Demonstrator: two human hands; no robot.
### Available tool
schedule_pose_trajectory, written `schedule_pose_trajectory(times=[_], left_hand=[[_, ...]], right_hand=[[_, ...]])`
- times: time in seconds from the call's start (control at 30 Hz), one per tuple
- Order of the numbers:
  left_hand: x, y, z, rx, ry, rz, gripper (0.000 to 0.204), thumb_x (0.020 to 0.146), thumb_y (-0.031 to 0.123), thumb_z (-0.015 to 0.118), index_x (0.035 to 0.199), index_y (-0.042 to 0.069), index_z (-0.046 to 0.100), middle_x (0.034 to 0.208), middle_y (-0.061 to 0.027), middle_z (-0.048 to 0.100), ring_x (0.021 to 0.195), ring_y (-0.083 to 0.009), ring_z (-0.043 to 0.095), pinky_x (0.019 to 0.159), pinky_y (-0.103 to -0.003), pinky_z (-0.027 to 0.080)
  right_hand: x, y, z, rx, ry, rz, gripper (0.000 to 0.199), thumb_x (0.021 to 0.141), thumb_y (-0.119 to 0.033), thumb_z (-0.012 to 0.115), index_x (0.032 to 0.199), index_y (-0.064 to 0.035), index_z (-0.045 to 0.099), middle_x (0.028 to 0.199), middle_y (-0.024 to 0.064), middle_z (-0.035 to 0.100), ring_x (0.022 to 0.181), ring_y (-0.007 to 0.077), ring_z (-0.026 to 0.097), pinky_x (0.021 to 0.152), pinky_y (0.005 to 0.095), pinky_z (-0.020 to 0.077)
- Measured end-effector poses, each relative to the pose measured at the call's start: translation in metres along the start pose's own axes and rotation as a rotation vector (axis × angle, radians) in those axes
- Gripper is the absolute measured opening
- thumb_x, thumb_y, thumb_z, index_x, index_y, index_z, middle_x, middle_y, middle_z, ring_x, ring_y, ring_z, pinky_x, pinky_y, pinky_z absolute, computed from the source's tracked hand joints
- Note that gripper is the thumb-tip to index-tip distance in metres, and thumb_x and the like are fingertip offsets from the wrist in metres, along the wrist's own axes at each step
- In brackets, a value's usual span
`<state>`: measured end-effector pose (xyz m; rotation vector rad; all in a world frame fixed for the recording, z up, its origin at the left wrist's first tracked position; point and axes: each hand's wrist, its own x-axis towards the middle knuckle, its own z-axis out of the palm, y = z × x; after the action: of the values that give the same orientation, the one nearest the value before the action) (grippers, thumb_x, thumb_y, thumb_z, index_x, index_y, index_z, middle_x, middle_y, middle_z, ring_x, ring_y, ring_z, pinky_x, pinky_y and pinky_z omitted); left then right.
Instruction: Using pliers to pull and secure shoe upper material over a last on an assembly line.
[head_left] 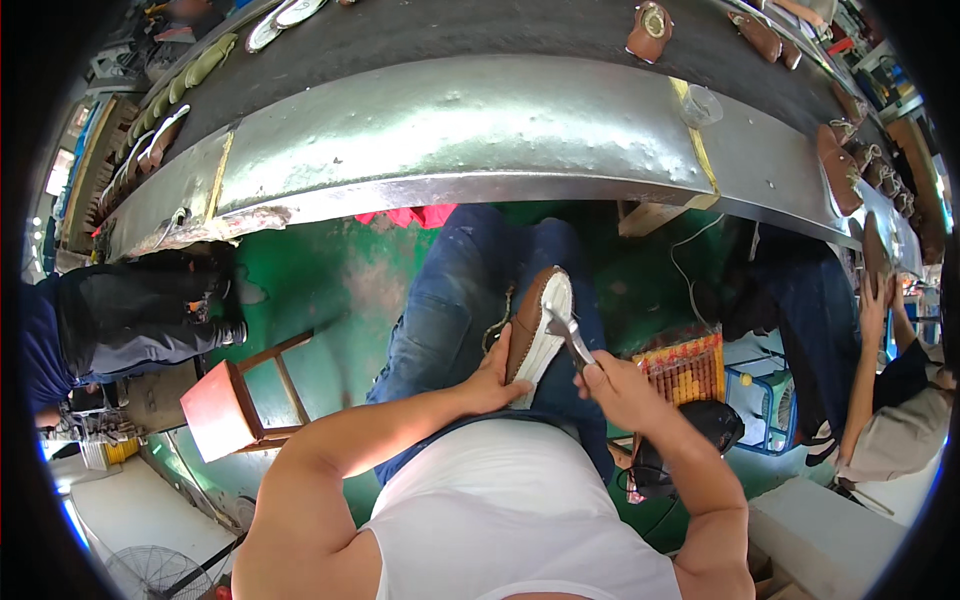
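A brown shoe point(524, 338) rests on my lap, toe pointing away from me, its pale underside turned up. My left hand point(490, 384) is closed around its heel end, thumb on the pale underside and fingers along the brown side. A lace-like cord hangs beside the shoe on the left. In my right hand point(618, 390) is a hammer point(577, 347), gripped by its handle. Its metal head is over the middle of the pale underside; whether it touches, I cannot tell.
Ahead runs a metal-edged bench point(450, 130) with a dark belt-like top point(480, 32), carrying a brown shoe point(650, 32) and several others at both sides. A red-seated stool point(217, 412) stands left. A beaded seat mat point(685, 368) lies right. Other people sit on both sides.
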<state>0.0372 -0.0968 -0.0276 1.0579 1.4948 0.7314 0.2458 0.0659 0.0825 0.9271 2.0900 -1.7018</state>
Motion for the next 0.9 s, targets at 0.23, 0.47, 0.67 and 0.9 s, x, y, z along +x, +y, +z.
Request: schedule_pose_trajectory(times=[0.23, 0.47, 0.67, 0.9], left_hand=[[-0.034, 0.063, -0.047, -0.848, 0.051, -0.149, 0.072, 0.093, 0.014, 0.066, 0.153, 0.001, 0.029, 0.144, -0.0110, 0.048, 0.129, -0.0191, 0.048, 0.107, -0.034, 0.039], [-0.024, 0.201, -0.195, -0.543, 0.205, 0.140, 0.075, 0.085, 0.020, 0.073, 0.146, -0.005, 0.039, 0.140, -0.0171, 0.054, 0.125, -0.0251, 0.054, 0.108, -0.038, 0.040], [0.198, 0.326, -0.296, 0.624, 0.475, 0.187, 0.062, 0.089, 0.021, 0.065, 0.143, -0.003, 0.045, 0.130, -0.0219, 0.060, 0.114, -0.0284, 0.061, 0.097, -0.037, 0.048], [0.312, 0.302, -0.314, 1.723, 0.414, 0.404, 0.037, 0.096, 0.021, 0.049, 0.131, 0.010, 0.054, 0.126, -0.0209, 0.061, 0.114, -0.0372, 0.059, 0.092, -0.047, 0.050]], right_hand=[[0.022, 0.026, 0.005, -0.184, 0.259, -0.059, 0.034, 0.099, -0.035, 0.050, 0.102, -0.0015, 0.057, 0.085, 0.0254, 0.065, 0.082, 0.0466, 0.063, 0.074, 0.0527, 0.0491], [0.028, -0.025, -0.099, -0.492, 0.747, -0.444, 0.037, 0.089, -0.036, 0.066, 0.109, -0.0048, 0.060, 0.090, 0.0155, 0.066, 0.078, 0.0373, 0.064, 0.072, 0.0469, 0.0492], [0.089, -0.070, -0.174, -0.954, 1.035, -0.690, 0.049, 0.079, -0.043, 0.074, 0.105, -0.0044, 0.059, 0.098, 0.0091, 0.063, 0.093, 0.0274, 0.060, 0.086, 0.0413, 0.0420], [0.113, -0.076, -0.206, -0.818, 1.021, -0.614, 0.045, 0.075, -0.034, 0.078, 0.104, -0.0039, 0.060, 0.097, 0.0130, 0.062, 0.093, 0.0365, 0.057, 0.084, 0.0452, 0.0455]])
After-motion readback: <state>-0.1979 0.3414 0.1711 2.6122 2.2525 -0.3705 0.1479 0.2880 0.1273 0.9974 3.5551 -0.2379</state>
